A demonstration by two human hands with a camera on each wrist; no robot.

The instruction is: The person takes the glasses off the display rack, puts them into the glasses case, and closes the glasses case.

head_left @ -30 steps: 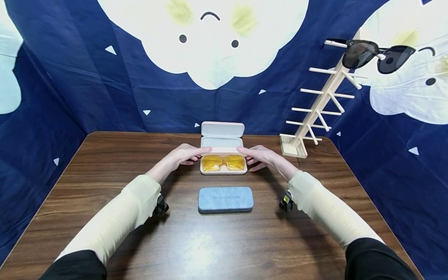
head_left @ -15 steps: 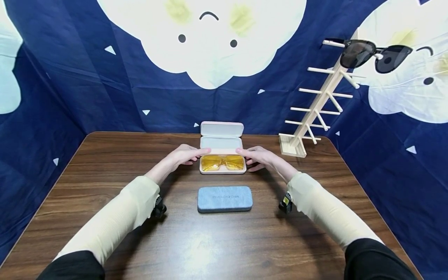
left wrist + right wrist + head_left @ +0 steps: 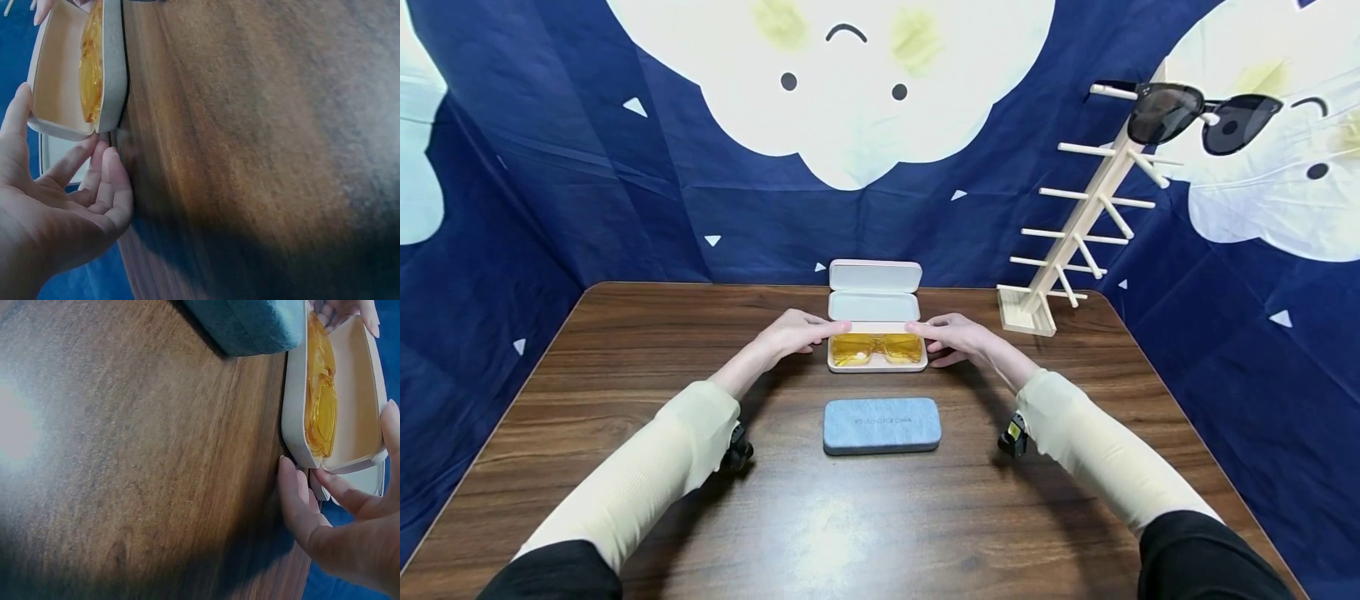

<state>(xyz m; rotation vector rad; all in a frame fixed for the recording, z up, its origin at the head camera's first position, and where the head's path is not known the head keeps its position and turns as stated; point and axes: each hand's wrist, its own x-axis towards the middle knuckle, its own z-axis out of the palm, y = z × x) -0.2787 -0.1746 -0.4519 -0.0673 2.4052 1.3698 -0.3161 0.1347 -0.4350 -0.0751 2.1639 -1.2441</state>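
A pale pink glasses case (image 3: 877,369) stands with its lid raised, yellow-tinted glasses (image 3: 877,348) lying inside. My left hand (image 3: 797,333) and right hand (image 3: 958,336) grip the case at its two ends. Each thumb lies on the rim of the lid (image 3: 59,75), with the other fingers at the hinge-side corner. In the right wrist view the right index fingertip touches the corner by the hinge, below the lid (image 3: 356,394). Directly behind is a second glasses case (image 3: 874,306), opened, with a white lining. A blue glasses case (image 3: 882,426) lies closed nearer the person.
At the back right of the wooden table (image 3: 625,358) rises a wooden glasses stand (image 3: 1078,225) with several pegs. Dark sunglasses (image 3: 1165,114) hang at its top. Dark blue cloth (image 3: 760,225) with white clouds forms the backdrop behind the table.
The pink case's lid has tipped slightly forward, showing a little more of the case behind it. Both hands keep their places at its ends.
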